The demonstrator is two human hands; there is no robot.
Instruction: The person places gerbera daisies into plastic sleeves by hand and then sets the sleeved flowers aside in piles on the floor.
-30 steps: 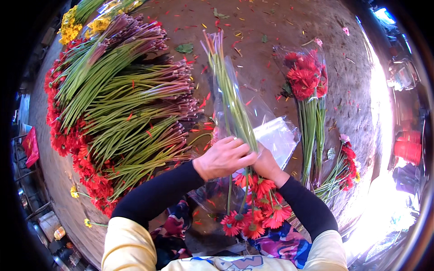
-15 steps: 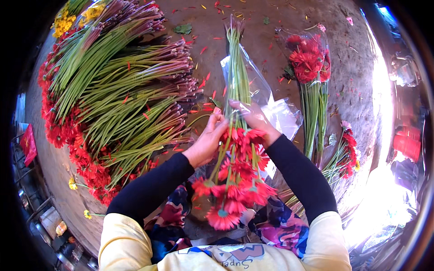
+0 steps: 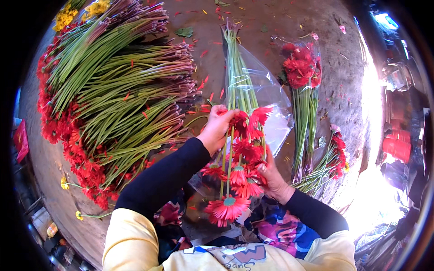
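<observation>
"Red flower bunch [image 3: 246,150], centre of the frame: in the head view its blooms point toward the lower edge, its stems [image 3: 240,86] toward the upper centre. And the hands?"

"The left hand [image 3: 217,128] has thumb and fingers pinched together on the topmost blooms. The right hand [image 3: 273,179] curls at the right side of the lower ones, thumb by the petals; some fingers are hidden, so I can't tell whether it grips."

"That pinch would worry me. Too much pressure and a petal could tear or a neck could snap."

"Or the heads could slip further out of line, being at uneven heights on stems that spread apart. The clear plastic sheet [image 3: 273,88] beside them looks thin enough to snag on a stem end."

"Glossy stuff, all creases, against slim green rods with purplish tips. The blooms are fringed discs; the lowest shows its green back."

"Same sort in the heap [image 3: 131,95] at the left of the frame, stems packed tight. The wrapped bunch [image 3: 300,70], upper right, wears crinkly film. The ground [image 3: 348,86] is brown and matte, with loose petals [image 3: 206,79] scattered about."
</observation>
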